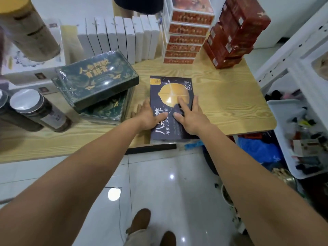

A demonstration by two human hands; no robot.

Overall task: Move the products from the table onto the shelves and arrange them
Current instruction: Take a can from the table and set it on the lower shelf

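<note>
Centre frame, the dark box point(170, 91) is lying at the table's point(230, 96) near edge. The left hand point(148, 117) is resting spread along its left side and the right hand point(190, 118) is lying flat on top. With neither hand gripping, it could be sliding off floorward.

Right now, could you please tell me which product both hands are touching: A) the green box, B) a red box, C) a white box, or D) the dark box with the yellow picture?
D: the left hand and the right hand both rest on the dark box lying flat on the table.
</note>
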